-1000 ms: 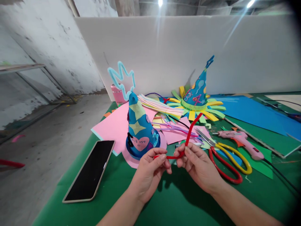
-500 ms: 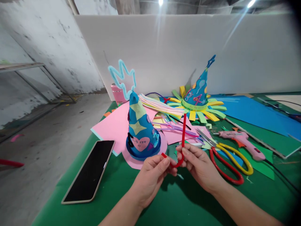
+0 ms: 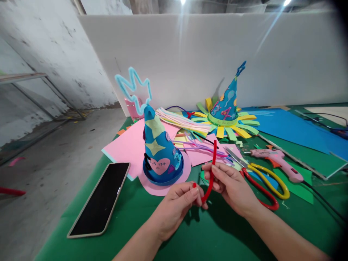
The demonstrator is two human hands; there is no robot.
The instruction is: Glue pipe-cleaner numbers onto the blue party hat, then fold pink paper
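Both my hands hold one red pipe cleaner (image 3: 212,169) above the green table (image 3: 206,235). My left hand (image 3: 176,206) pinches its lower end, where the tip pokes out by my thumb. My right hand (image 3: 231,188) grips it a little higher, and the free end stands up past my fingers. Just beyond my left hand stands a blue paper cone hat (image 3: 160,152) with yellow stars and a pink heart, topped by a light blue pipe-cleaner shape (image 3: 133,88).
A black phone (image 3: 100,199) lies at the left edge. Red and yellow scissors (image 3: 261,179) and a pink glue gun (image 3: 277,161) lie to the right. Further back are a second cone hat (image 3: 228,99), pink paper (image 3: 127,146), blue sheets (image 3: 293,130) and loose pipe cleaners (image 3: 190,127).
The red pipe cleaner was bent from a flat L into a tighter upright curve. Both hands shifted slightly lower and nearer, still holding it.
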